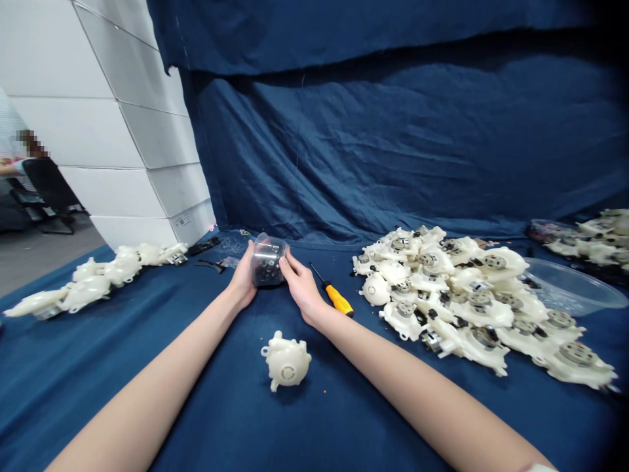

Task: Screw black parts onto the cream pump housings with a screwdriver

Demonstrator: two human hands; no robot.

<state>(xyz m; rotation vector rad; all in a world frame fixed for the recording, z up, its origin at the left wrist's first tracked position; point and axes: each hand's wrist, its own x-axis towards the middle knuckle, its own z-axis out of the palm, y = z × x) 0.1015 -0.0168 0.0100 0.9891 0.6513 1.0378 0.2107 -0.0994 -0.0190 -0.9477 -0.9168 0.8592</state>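
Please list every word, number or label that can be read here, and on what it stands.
No text is legible.
White block: small label, too blurred to read.
Clear jar, held between left hand and right hand: no print visible.

Two bare forearms run in from the near edge, left hand [243, 282] and right hand [302, 288] ungloved, a sliver of white cloth [540, 467] on the right arm.

Bare cloth between forearms — only the lone white housing [285, 360]; screwdriver [333, 293] and parts pile [472, 308] block right.
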